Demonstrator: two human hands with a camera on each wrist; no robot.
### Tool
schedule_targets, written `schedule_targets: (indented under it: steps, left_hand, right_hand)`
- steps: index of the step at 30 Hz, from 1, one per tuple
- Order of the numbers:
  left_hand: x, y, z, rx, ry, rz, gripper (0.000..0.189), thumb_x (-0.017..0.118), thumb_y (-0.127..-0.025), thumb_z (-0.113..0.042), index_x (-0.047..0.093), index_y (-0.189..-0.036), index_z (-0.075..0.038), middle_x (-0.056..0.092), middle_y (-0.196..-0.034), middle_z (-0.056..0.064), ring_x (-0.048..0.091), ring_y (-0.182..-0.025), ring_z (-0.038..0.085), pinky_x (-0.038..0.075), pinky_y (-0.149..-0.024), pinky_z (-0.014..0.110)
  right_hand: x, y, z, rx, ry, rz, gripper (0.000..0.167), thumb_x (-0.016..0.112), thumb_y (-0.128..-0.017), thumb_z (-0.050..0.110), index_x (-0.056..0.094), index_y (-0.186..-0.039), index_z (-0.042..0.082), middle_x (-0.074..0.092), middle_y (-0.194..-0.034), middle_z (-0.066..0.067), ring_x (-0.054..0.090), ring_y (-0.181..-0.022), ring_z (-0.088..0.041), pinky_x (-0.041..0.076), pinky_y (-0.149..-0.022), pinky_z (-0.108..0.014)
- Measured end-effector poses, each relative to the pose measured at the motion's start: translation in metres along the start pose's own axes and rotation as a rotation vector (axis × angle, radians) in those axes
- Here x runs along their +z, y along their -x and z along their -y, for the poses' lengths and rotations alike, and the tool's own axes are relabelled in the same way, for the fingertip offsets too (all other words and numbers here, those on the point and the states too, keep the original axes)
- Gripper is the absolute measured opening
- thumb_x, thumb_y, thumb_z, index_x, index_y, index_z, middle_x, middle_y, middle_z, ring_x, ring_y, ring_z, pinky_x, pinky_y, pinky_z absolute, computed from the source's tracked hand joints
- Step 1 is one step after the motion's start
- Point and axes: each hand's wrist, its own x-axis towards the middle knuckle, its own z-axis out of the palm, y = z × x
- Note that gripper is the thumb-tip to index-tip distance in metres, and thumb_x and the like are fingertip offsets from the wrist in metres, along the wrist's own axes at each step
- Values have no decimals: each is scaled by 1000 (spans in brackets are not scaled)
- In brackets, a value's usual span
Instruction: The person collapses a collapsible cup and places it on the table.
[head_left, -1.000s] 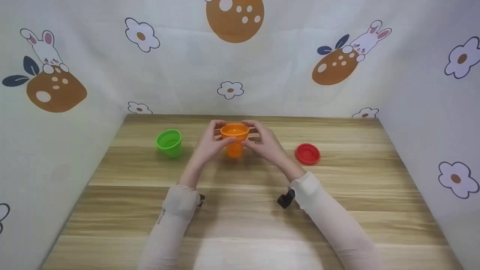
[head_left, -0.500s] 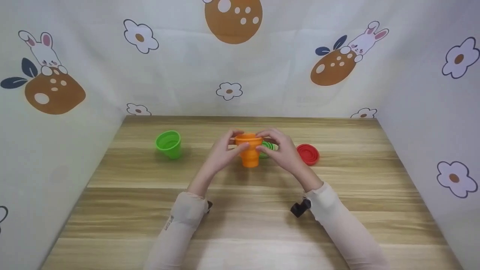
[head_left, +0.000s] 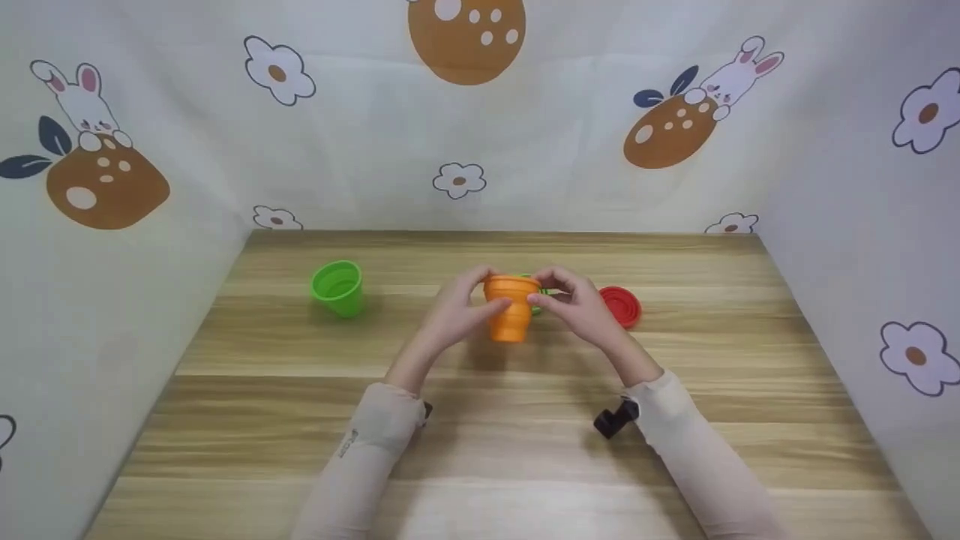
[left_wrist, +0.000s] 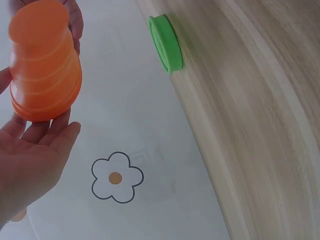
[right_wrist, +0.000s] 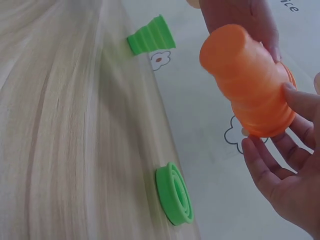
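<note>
At nine o'clock from our grip stands a green cup [head_left: 337, 289], our left hand [head_left: 456, 309] grips an orange cup [head_left: 511, 320] above the table [head_left: 495, 480], a low green ring [right_wrist: 173, 195] sits behind at two, our right hand [head_left: 585, 313] grips the cup's other side, and a red disc [head_left: 622, 304] lies at three.

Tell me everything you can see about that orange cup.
The orange cup has smooth, stepped walls like silicone or soft plastic, narrowing from a lipped rim to a closed base. It is extended, rim uppermost, and held in the air above the wooden-looking table. The left hand and right hand grip it from opposite sides near the rim. Its inside can't be made out.
</note>
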Motion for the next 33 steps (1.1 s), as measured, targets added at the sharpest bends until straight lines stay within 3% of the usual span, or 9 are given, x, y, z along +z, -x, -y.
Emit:
schedule_targets:
  steps: [3,6,11,17,23,28,33]
  left_hand:
    - [2,-1,1,3,17,-4,30,72,-90,-23,64,-113,-6,68,-115,12,62,-118,28,47,-110,45]
    - [5,-2,1,7,9,-12,28,72,-90,-22,64,-111,-5,70,-109,11,66,-107,25,54,-101,40]
    - [9,-1,1,1,-71,-11,23,71,-92,-25,64,-108,-10,70,-101,7,65,-91,20,57,-85,37]
    - [11,-1,1,-20,-85,20,23,67,-96,-29,63,-110,-11,70,-107,7,68,-99,21,59,-87,36]
    - [13,-3,0,-18,-143,23,27,63,-97,-34,63,-112,-11,70,-110,7,69,-100,22,60,-87,36]
    - [13,-2,-2,13,-182,22,30,64,-97,-32,65,-118,-10,72,-115,8,68,-106,24,58,-94,39]
    - [9,-3,-5,90,-251,38,34,66,-96,-26,66,-125,-7,71,-124,10,68,-114,25,55,-100,39]
  right_hand:
    - [-1,2,-3,3,-18,28,32,71,-91,11,62,-119,-3,67,-114,-13,65,-105,-23,59,-84,-25]
    - [-1,3,-4,5,-30,47,36,71,-90,9,61,-123,-3,66,-117,-16,65,-107,-31,59,-86,-26]
    - [-3,4,-4,21,7,56,34,71,-91,9,61,-121,-3,66,-116,-19,65,-104,-27,57,-86,-22]
    - [-2,5,0,28,88,13,32,73,-90,12,62,-115,-3,69,-110,-19,67,-98,-24,56,-88,-21]
    - [0,7,1,-3,180,-28,29,72,-91,14,64,-113,-2,71,-108,-19,70,-98,-28,59,-89,-29]
    - [0,9,1,-59,279,-29,28,71,-92,14,65,-113,-2,73,-109,-18,72,-97,-29,61,-88,-37]
    - [0,11,1,-73,312,-11,29,71,-92,18,66,-114,0,73,-111,-18,72,-99,-30,61,-88,-40]
